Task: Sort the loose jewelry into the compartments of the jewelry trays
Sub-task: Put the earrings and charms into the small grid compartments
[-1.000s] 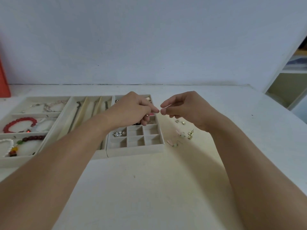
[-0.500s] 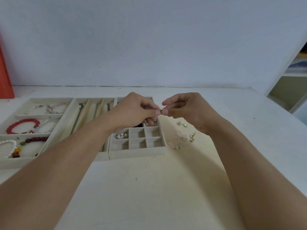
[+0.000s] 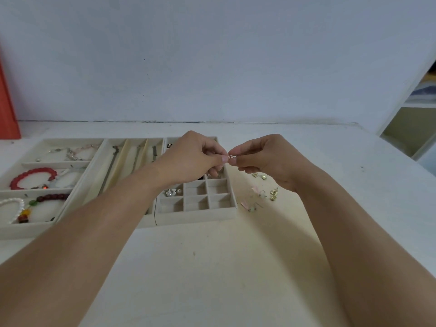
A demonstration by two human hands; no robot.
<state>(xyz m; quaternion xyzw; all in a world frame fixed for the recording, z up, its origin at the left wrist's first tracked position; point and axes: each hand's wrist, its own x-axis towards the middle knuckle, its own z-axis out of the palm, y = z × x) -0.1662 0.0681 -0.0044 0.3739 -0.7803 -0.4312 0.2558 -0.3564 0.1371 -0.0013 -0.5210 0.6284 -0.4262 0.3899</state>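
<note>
Tiny reddish, perhaps ring-shaped jewelry piece [image 3: 230, 157], pinched.

The light is soft and a bit dim. The wall [image 3: 212, 55] looks grey-blue. The table [image 3: 212, 267] looks pale yellow near the middle and whiter at its far edges. Soft shadows lie under both arms. Lines bend at the picture's edges. The small earrings [image 3: 264, 190] look blurry.
</note>
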